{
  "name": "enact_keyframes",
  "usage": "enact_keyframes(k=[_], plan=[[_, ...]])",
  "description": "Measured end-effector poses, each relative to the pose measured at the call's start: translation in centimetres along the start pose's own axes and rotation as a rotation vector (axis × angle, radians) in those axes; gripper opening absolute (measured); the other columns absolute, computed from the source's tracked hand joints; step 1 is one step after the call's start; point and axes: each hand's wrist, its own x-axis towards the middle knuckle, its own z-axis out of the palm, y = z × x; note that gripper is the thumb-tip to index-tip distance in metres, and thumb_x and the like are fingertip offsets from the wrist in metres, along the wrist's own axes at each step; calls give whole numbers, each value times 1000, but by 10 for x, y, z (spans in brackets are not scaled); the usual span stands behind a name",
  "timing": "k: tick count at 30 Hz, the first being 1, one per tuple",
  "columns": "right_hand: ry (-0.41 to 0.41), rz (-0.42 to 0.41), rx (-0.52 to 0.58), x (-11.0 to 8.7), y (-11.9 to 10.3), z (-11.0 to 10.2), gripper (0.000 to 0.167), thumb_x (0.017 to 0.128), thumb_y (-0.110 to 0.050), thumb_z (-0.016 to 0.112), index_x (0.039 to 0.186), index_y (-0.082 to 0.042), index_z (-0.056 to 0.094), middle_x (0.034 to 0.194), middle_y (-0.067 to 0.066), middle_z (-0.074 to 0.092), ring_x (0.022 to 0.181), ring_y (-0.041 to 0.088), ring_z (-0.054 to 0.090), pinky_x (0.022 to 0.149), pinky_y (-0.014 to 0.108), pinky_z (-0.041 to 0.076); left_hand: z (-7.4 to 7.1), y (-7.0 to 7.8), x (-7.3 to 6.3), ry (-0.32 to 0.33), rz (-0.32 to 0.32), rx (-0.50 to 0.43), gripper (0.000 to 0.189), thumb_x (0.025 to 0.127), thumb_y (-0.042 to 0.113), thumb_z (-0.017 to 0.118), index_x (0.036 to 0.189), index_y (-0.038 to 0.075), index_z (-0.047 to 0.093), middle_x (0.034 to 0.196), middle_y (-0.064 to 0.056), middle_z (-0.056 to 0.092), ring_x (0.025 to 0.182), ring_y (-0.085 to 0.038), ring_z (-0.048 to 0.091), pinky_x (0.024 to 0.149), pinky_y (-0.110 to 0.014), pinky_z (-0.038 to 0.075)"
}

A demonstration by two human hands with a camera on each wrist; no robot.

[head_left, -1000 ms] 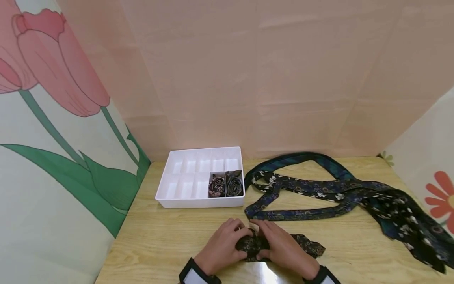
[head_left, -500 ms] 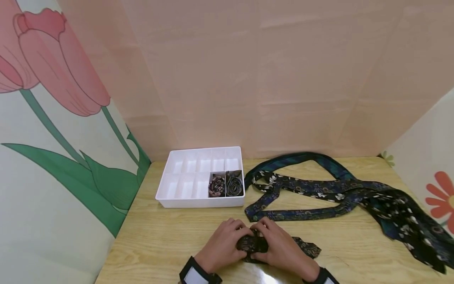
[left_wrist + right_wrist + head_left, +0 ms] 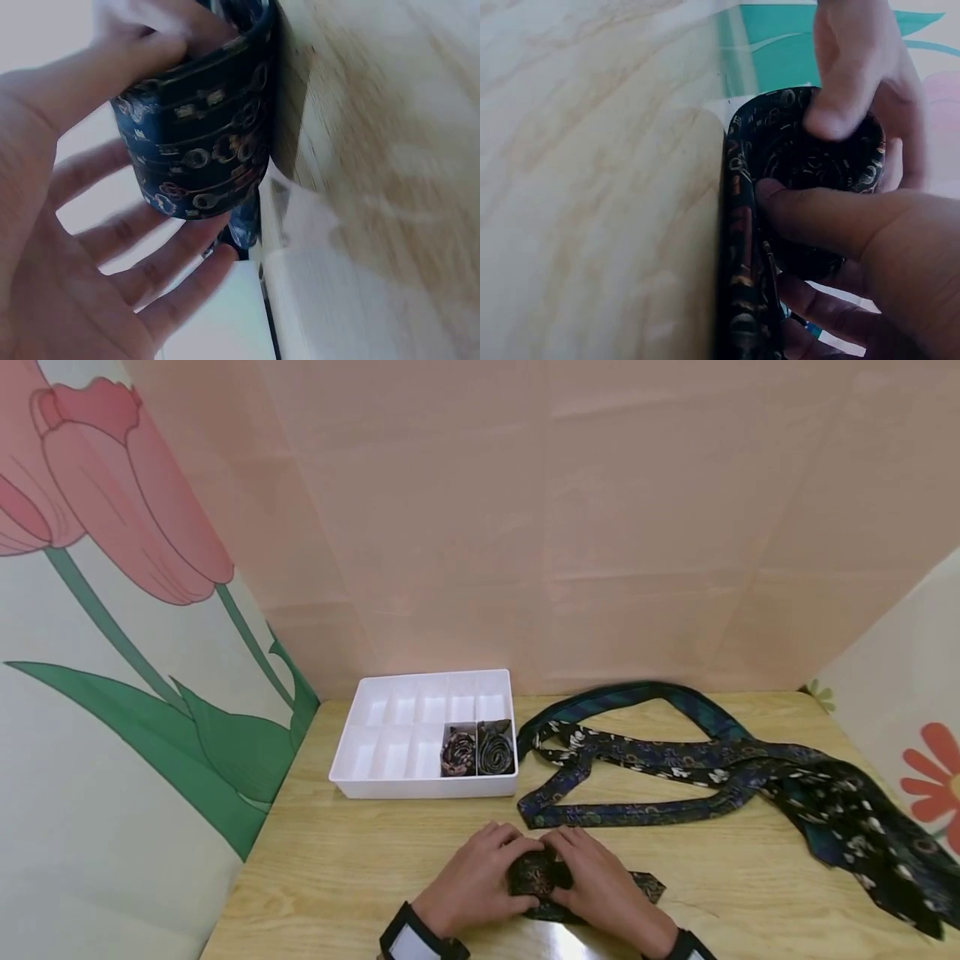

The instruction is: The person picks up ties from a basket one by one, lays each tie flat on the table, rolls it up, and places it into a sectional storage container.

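Observation:
A dark patterned necktie (image 3: pixel 531 875), partly coiled into a roll, stands on the table between both hands. My left hand (image 3: pixel 480 878) holds the roll from its left side, thumb at its near edge. In the left wrist view the coil (image 3: pixel 199 146) shows rows of small key-like motifs. My right hand (image 3: pixel 600 887) grips the roll's right side; in the right wrist view its thumb (image 3: pixel 817 214) presses the coil's side and fingers lie beyond it. A flat tail (image 3: pixel 648 885) of the tie stretches out past the right hand. The hands hide part of the roll.
Behind the hands stands a white divided tray (image 3: pixel 423 788); two front-right compartments hold a rolled tie (image 3: pixel 458 753) and another rolled tie (image 3: pixel 495 752). Several loose ties (image 3: pixel 675 752) lie tangled at the right, some reaching the table's right side. A pink backdrop (image 3: pixel 450 527) rises behind.
The flat tail beyond the right hand has drawn in leftward and shows shorter. The coil has turned and shifted slightly right between the fingers. Tray and loose ties are unchanged.

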Motion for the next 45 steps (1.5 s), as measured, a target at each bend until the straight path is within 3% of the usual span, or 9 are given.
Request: enact_keyframes(k=[5,10,17,21,28,31,35,40,45], plan=[[16,1,12,1,0,2,63,77,-29,95,133,-22,67,124,-6,62,114,17,63,94,48,58,0,1,1,-6,-12,30,56,85,38,89,137,32,69,121,11,67,108,-5,58,97,-27,53],[35,-7,8,0,0,1,65,72,-20,97,130,-20,67,124,-6,63,116,19,64,98,50,58,2,2,1,-36,-31,41,63,88,43,86,145,29,63,124,9,66,111,-6,58,101,-31,53],[-62,21,90,-7,3,-2,83,78,-35,95,149,-19,56,136,0,60,127,27,61,99,55,57,5,2,0,4,-18,34,64,83,33,91,141,27,65,122,9,67,110,-6,59,100,-27,54],[-45,19,72,-7,6,-4,79,79,-23,95,149,-18,57,133,-3,61,121,21,60,97,52,57,5,2,0,6,-8,29,64,82,31,91,141,30,66,126,10,68,113,-7,60,103,-29,54],[-33,-27,21,-10,4,-5,73,78,-34,95,141,-19,62,137,0,62,125,26,59,103,56,54,6,3,1,-19,1,16,66,85,33,89,145,31,64,130,10,68,117,-7,60,104,-31,54],[-4,7,-27,-10,4,-4,63,78,-27,95,134,-18,66,130,-1,65,116,23,59,100,54,54,9,5,1,-3,8,-2,69,85,33,89,146,29,59,130,8,64,119,-8,60,105,-31,54],[4,97,-11,-12,0,-5,70,76,-29,97,137,-20,65,121,-3,63,109,18,58,93,49,55,11,6,1,35,14,7,60,84,32,90,137,27,64,126,7,64,117,-7,60,103,-28,55],[-51,164,88,-16,-1,-8,82,79,-30,95,149,-17,56,132,6,65,120,29,65,93,56,58,11,4,1,48,3,0,55,83,28,91,134,26,69,123,7,65,116,-7,59,102,-27,55],[-57,131,100,-18,1,-8,85,78,-31,95,152,-15,54,135,8,63,126,34,62,98,61,55,10,4,0,39,28,-1,55,84,27,91,135,27,69,126,8,65,118,-7,60,103,-25,55]])
